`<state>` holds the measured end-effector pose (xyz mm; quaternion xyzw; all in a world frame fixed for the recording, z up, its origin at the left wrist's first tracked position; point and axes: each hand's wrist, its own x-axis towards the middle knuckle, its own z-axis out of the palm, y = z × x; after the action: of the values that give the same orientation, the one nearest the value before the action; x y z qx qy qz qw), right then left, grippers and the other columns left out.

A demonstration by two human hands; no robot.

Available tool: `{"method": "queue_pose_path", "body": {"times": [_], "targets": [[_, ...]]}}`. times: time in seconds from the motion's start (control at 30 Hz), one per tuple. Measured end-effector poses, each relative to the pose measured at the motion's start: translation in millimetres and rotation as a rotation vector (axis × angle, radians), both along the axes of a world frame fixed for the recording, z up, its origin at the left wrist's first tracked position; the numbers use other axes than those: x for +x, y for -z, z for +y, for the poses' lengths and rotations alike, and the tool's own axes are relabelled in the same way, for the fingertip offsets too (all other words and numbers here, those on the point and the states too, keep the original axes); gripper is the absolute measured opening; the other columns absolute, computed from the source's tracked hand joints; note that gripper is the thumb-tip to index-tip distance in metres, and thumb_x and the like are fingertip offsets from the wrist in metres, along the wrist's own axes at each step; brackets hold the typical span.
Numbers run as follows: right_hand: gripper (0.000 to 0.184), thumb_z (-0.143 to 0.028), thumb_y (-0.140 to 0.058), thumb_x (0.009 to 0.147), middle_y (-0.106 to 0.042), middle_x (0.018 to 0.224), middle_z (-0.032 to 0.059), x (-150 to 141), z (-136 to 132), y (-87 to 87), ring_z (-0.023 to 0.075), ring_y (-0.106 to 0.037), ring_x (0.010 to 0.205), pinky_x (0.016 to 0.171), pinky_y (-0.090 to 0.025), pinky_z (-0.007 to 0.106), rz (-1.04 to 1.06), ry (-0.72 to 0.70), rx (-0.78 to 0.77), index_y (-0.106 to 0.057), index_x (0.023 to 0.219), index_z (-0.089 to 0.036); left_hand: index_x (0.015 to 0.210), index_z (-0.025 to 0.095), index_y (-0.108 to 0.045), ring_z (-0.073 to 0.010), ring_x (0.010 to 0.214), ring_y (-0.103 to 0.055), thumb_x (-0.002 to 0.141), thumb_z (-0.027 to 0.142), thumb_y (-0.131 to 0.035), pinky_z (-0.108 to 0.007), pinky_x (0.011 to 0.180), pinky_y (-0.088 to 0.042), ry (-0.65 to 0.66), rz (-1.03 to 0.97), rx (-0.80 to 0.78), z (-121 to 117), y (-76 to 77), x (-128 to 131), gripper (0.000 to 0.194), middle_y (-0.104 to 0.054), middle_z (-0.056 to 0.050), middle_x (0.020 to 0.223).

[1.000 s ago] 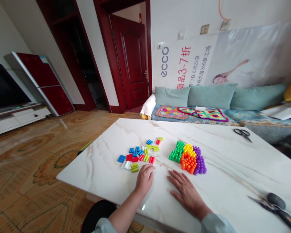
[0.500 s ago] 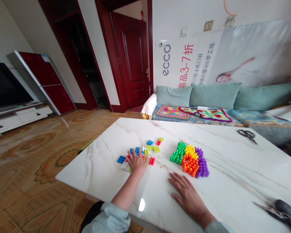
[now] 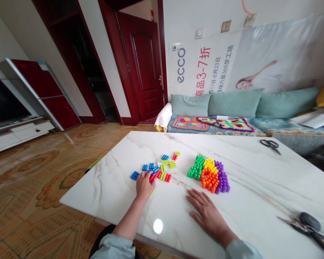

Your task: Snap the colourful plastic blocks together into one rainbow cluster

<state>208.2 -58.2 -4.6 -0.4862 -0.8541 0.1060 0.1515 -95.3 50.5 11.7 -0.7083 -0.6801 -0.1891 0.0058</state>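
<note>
My left hand rests on the near edge of a scatter of small loose plastic pegs, blue, red, green and white, its fingers curled over a few of them. What it holds I cannot make out; a green piece shows at its right side. My right hand lies flat and open on the white marble table, just in front of an assembled cluster of pegs in green, yellow, orange and purple.
Black scissors lie at the table's far right, and dark-handled scissors near its right front corner. Behind the table stands a teal sofa. A patterned tile floor, red doors and a TV stand are at the left.
My left hand reached forward into the loose pegs, then drew back and left to the pile's near edge with its fingers curled. My right hand stayed flat.
</note>
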Motion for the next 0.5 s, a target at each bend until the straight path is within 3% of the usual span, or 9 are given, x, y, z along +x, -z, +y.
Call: {"method": "queue_pose_path", "body": {"times": [0.23, 0.37, 0.5], "targets": [[0.054, -0.051, -0.037, 0.094, -0.028, 0.153, 0.0024, -1, -1, -1.9, 0.0247, -0.026, 0.141, 0.114, -0.023, 0.051, 0.011, 0.009, -0.015, -0.039, 0.143, -0.029, 0.102, 0.026, -0.068, -0.0251, 0.098, -0.054, 0.083, 0.036, -0.056, -0.036, 0.093, -0.041, 0.041, -0.016, 0.110, -4, 3.9, -5, 0.024, -0.060, -0.007, 0.106], [0.055, -0.052, -0.037, 0.093, -0.029, 0.153, 0.0030, -2, -2, -3.9, 0.0248, -0.026, 0.140, 0.114, -0.022, 0.051, 0.017, 0.011, -0.039, -0.041, 0.142, -0.028, 0.107, 0.027, -0.067, -0.0245, 0.098, -0.053, 0.086, 0.035, -0.054, -0.036, 0.090, -0.041, 0.077, 0.065, 0.087, -5, 2.0, -5, 0.026, -0.059, -0.007, 0.105], [0.057, -0.054, -0.035, 0.093, -0.028, 0.153, 0.0031, -3, -2, -7.1, 0.0248, -0.025, 0.141, 0.115, -0.021, 0.050, 0.012, 0.021, -0.059, -0.041, 0.142, -0.027, 0.119, 0.031, -0.061, -0.0248, 0.097, -0.053, 0.088, 0.026, -0.051, -0.035, 0.083, -0.042, 0.155, 0.227, -0.044, 0, -9.6, 1, 0.033, -0.058, -0.007, 0.105]]}}
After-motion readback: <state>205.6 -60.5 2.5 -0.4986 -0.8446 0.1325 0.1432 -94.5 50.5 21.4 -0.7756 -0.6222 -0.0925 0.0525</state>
